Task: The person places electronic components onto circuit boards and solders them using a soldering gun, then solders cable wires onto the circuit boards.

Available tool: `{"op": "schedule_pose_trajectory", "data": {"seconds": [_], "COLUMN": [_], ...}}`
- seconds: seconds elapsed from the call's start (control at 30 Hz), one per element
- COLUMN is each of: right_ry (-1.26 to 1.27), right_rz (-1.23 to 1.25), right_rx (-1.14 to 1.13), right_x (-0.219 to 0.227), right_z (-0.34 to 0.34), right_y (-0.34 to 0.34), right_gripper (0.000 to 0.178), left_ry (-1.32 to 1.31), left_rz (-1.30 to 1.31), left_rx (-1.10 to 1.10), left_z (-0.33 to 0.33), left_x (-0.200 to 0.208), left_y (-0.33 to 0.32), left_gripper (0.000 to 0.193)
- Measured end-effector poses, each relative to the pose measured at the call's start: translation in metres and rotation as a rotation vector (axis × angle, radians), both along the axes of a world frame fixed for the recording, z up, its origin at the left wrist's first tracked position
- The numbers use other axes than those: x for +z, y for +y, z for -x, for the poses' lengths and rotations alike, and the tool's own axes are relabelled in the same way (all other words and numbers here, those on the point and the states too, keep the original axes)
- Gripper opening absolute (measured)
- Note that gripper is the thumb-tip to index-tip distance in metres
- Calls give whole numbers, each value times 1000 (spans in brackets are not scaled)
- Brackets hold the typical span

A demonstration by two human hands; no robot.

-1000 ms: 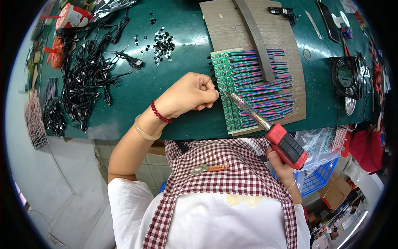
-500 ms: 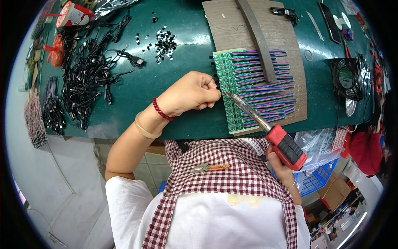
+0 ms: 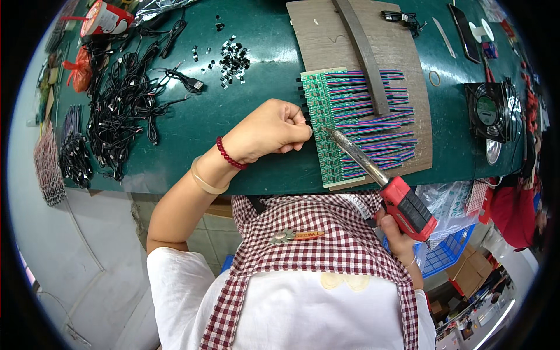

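My right hand is wrapped round a soldering iron with a red and black handle. The iron's metal shaft slants up and left, its tip over the green circuit boards, which lie joined in a strip. Thin bundles of coloured wires run rightward from the boards. At the strip's left edge my left hand is closed in a pinch; what its fingertips hold is hidden. Small black parts stick out along that same edge above the fingers.
A grey metal bar lies across the wires on a brown board. Small black parts are heaped on the green table. Black cables pile up at left, near a red cup. A black fan stands at right.
The iron's tip has shifted slightly right, away from the left fingertips, and its handle has moved a little right and down. My left hand stays almost where it was.
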State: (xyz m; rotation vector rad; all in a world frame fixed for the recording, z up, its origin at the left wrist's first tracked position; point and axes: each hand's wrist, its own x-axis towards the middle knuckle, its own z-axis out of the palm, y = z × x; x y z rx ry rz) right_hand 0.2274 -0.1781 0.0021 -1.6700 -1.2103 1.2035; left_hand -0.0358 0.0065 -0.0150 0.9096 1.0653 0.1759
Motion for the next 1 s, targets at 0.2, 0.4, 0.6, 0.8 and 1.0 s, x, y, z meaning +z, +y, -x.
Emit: {"op": "schedule_pose_trajectory", "data": {"seconds": [0.2,0.4,0.6,0.8,1.0], "right_ry": [-54,292,212,224,362], "right_rz": [18,19,-73,-129,-216], "right_rx": [45,-92,-84,-90,-138], "right_x": [-2,0,1,8,24], "right_z": [0,-11,-3,2,15], "right_y": [-2,-12,-5,4,21], "right_gripper": [23,24,43,43,41], "left_ry": [-5,32,333,902,581], "left_rz": [4,-3,-501,-1196,-934], "left_rx": [6,28,-60,37,167], "left_z": [0,3,22,51,39], "left_x": [0,4,20,-5,14], "left_y": [0,-4,7,24,9], "left_gripper": [15,15,14,13,8]}}
